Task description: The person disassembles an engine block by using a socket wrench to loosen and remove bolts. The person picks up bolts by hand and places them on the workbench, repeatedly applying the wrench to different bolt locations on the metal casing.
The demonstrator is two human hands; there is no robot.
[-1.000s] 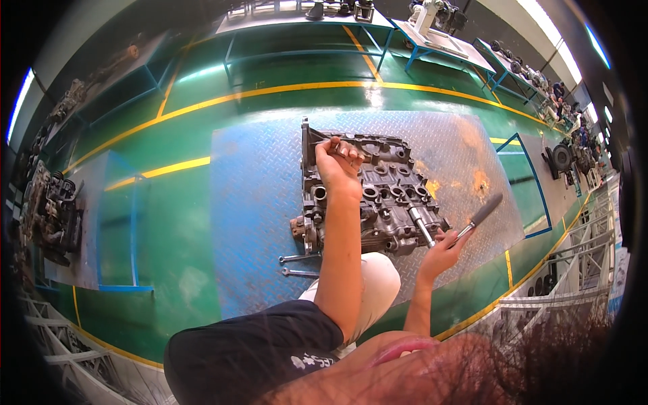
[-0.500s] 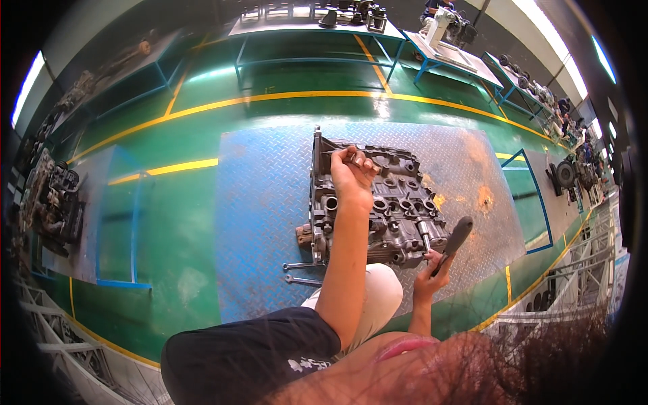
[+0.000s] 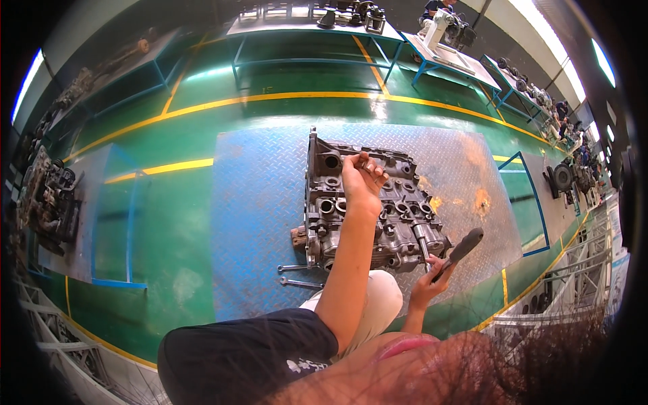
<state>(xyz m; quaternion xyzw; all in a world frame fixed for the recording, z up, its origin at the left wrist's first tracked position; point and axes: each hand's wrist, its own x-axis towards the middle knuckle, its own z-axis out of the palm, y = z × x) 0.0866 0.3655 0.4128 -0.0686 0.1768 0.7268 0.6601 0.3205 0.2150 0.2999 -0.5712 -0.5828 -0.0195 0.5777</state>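
Cylinder head under left hand

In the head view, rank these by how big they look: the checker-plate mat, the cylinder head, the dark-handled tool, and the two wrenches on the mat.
1. Checker-plate mat, largest by far.
2. Cylinder head.
3. Dark-handled tool in the right hand.
4. The two wrenches: each looks about as long as the tool but thinner, so this order is unsure.
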